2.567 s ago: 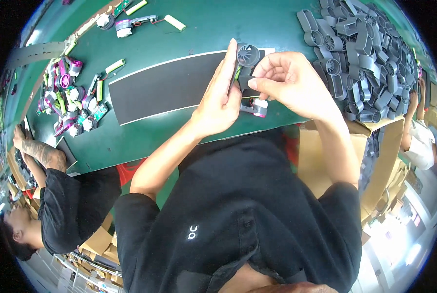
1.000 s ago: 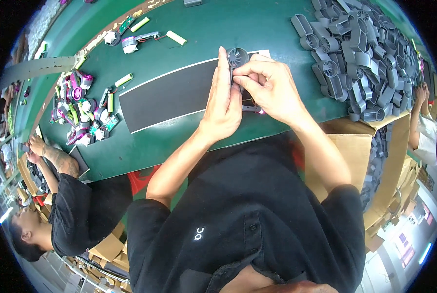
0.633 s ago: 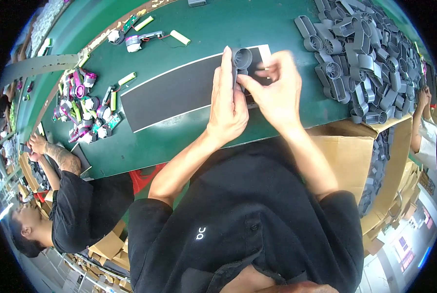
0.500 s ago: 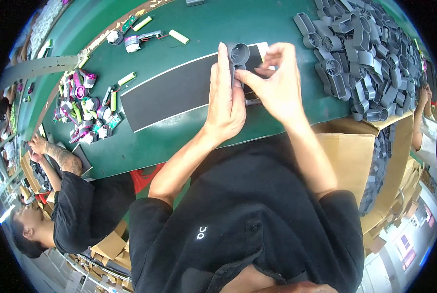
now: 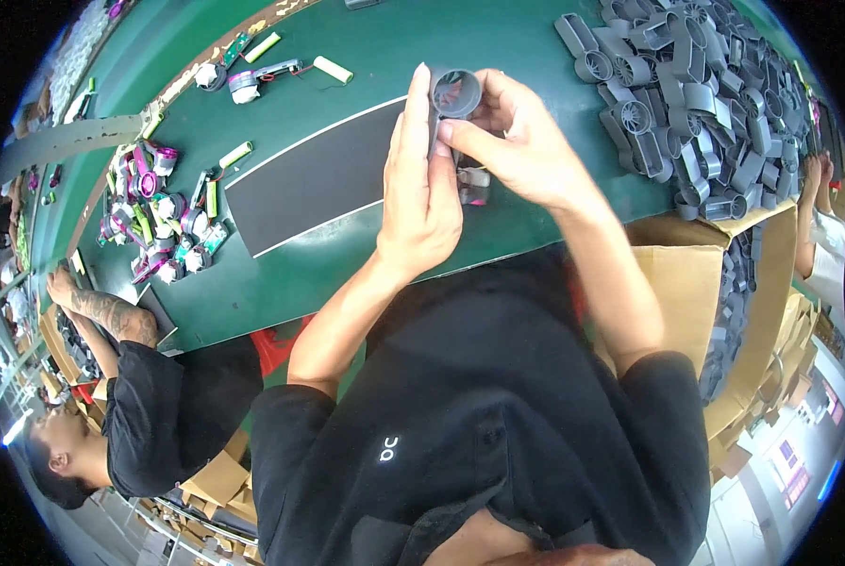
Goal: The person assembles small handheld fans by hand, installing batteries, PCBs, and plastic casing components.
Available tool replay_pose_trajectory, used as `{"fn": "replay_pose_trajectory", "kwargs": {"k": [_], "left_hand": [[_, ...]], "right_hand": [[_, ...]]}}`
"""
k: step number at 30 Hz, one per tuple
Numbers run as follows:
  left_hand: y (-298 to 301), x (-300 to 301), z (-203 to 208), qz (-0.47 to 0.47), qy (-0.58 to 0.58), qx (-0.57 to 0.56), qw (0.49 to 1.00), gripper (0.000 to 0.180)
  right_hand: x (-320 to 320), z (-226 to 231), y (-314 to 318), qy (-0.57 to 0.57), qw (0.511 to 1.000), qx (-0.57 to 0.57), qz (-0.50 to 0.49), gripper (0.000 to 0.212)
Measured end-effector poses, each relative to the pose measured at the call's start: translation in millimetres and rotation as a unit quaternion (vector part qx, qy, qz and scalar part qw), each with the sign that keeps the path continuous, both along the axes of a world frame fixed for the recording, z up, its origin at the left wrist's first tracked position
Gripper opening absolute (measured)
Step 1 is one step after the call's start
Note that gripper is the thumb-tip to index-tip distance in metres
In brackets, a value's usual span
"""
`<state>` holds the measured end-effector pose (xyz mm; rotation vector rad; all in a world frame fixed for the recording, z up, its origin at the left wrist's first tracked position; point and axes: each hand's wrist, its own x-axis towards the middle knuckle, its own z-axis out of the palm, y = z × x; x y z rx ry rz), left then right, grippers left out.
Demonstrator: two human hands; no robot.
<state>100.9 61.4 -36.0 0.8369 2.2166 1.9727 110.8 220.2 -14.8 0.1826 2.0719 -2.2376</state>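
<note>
A grey plastic housing (image 5: 457, 106) with a round, cup-like end stands between my hands over the table. My left hand (image 5: 420, 203), fingers straight and pressed together, lies along its left side with the thumb against it. My right hand (image 5: 528, 146) grips it from the right, thumb on its front and curled fingers beside the round end. Something reddish shows inside that end, too small to make out. Just below, a part with white and pinkish bits (image 5: 474, 186) is partly hidden by my hands. Under them lies a long black mat (image 5: 314, 179) with pale edges.
Grey housings (image 5: 696, 108) are heaped at the right, above an open cardboard box (image 5: 672, 302) of more grey parts. Small motor assemblies with green cells (image 5: 158, 212) lie piled on the green table (image 5: 252, 307) at left; several lie farther back. A co-worker (image 5: 172, 406) sits at left.
My right hand has closed in, its fingers now against the housing instead of held away. Both hands and the housing have moved slightly left, and the housing's round end shows more openly.
</note>
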Motion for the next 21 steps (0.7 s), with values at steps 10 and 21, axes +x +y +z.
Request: {"fn": "replay_pose_trajectory", "kwargs": {"k": [10, 21], "left_hand": [[-14.1, -16.1, 59.8, -0.113, -0.346, 0.296, 0.883, 0.099], [-20.5, -17.2, 63.3, -0.094, -0.311, 0.246, 0.913, 0.098]], "right_hand": [[32.1, 12.4, 28.5, 0.039, 0.967, 0.097, 0.231, 0.080], [48.4, 10.5, 17.9, -0.067, 0.986, -0.082, 0.132, 0.038]]}}
